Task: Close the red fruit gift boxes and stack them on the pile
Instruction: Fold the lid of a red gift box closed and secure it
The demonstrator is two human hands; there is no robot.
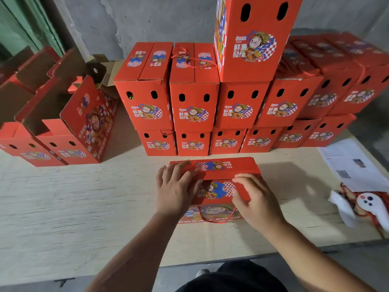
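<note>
Box [214, 182] flaps are pressed shut by flat, ungripping left hand [175, 190] and right hand [252, 199]; stacking on pile [210, 114] remains; open boxes [63, 123] await.

Both forearms come in from about 6 o'clock, bare, angled toward each other so the hands end up near the middle. Left hand [175, 191] sits at roughly 9 o'clock of that center spot, palm down, fingers spread and mostly straight, pointing up toward 12 to 1 o'clock, thumb angled in toward 2 o'clock. Right hand [255, 200] is at about 3 o'clock, also palm down, wrist a bit cocked, fingers bent at the knuckles and pointing toward 10 o'clock. The two hands are near each other but not touching.
</note>
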